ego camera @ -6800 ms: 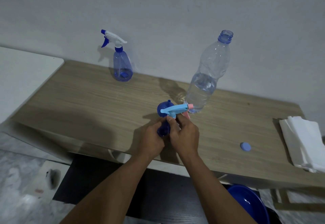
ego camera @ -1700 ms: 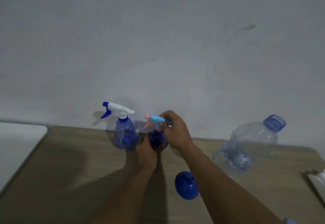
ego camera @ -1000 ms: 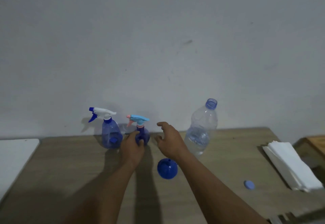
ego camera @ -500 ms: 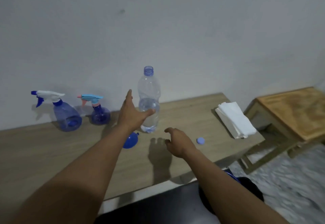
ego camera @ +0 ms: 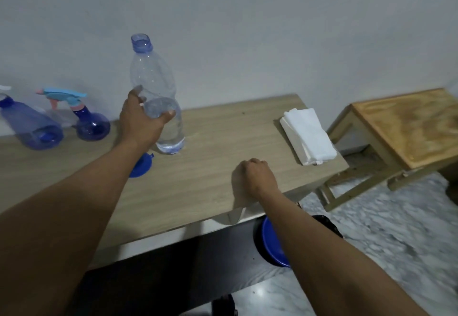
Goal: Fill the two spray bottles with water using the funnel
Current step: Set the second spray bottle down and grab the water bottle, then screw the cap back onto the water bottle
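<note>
My left hand is wrapped around the middle of the clear, uncapped water bottle, which stands on the wooden table with a little water in its base. The blue funnel lies on its side just under my left wrist. Two blue spray bottles stand at the back left: a small one with a light-blue and pink head and a larger one cut off by the frame edge. My right hand rests near the front edge with its fingers curled down over the spot where the bottle cap lay; the cap is hidden.
A folded white cloth lies at the table's right end. A low wooden stool stands to the right of the table. A blue basin sits on the floor below the front edge, partly behind my right forearm.
My left hand has closed around the water bottle it was reaching for. My right hand has moved right onto the cap's spot and curled shut. The view has swung right.
</note>
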Tool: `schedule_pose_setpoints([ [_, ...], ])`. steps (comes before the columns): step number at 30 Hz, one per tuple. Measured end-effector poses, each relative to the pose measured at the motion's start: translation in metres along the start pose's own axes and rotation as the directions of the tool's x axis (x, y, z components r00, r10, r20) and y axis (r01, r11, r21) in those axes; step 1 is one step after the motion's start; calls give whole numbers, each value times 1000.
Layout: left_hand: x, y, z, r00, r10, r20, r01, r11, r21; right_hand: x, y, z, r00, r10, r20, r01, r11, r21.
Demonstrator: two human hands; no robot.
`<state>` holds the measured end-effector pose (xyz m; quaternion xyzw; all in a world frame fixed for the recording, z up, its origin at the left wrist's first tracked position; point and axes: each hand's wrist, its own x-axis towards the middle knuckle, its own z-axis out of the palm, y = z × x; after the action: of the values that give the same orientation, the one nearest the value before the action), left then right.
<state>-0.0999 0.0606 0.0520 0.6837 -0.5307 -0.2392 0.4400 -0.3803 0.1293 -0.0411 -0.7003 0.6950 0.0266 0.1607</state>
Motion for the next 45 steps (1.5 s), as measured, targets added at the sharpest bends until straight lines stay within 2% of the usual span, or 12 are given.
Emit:
schedule_pose_setpoints([
  [3, -3, 1, 2, 1000, -17, -24, 17, 1000, 4, 2, 5, -2, 1000, -9, -19, 9, 1000, 15],
  [7, -11, 7, -1, 998, -52, -47, 53, 998, 17, 9, -1, -24, 998, 54, -29, -49, 987, 153],
  [10, -16, 17, -3, 995, -96, -41, 97, 995, 14, 14, -17, -59, 996, 32, -77, -14, 975, 221],
  [14, -20, 27, -5, 992, -119, 47, 122, 989, -81, 19, -48, -124, 976, -20, -219, 105, 917, 385],
  [19, -19, 32, -14, 986, -142, 87, 149, 986, -80, 7, -100, -214, 903, -140, -406, 348, 793, 499],
  [24, -20, 31, -15, 987, -131, 95, 140, 986, -95, 5, -156, -263, 800, -344, -491, 562, 717, 413],
  [30, -13, 22, -15, 982, -143, 121, 157, 981, -116, 19, -203, -276, 760, -533, -371, 638, 721, 271],
  [34, -11, 19, -16, 981, -146, 125, 157, 984, -81, 28, -206, -268, 747, -593, -301, 661, 714, 232],
  [45, -6, 8, -6, 975, -182, 127, 196, 974, -117, 44, -192, -259, 708, -641, -296, 688, 721, 83],
])
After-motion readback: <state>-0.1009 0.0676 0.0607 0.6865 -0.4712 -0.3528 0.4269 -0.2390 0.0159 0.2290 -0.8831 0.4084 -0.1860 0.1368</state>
